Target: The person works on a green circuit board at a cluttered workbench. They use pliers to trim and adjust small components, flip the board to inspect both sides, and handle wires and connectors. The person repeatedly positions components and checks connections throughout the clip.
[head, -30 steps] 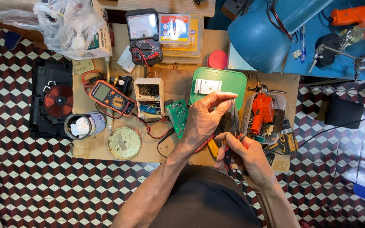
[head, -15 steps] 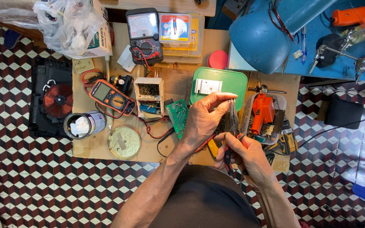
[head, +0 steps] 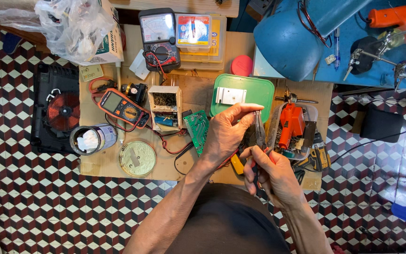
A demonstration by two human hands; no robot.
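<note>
Over the cluttered surface (head: 104, 162), near its centre-right, right hand (head: 271, 171) fingers closed round pliers (head: 260, 134), left hand (head: 226, 134) fingertips pinched at the tips on something too small to tell, green circuit board (head: 197, 124) just left.

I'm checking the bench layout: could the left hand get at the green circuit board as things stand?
Probably yes. The green circuit board lies flat just beside the left hand with nothing on top of it, though that hand's fingers are pinched at the pliers tip.
</note>
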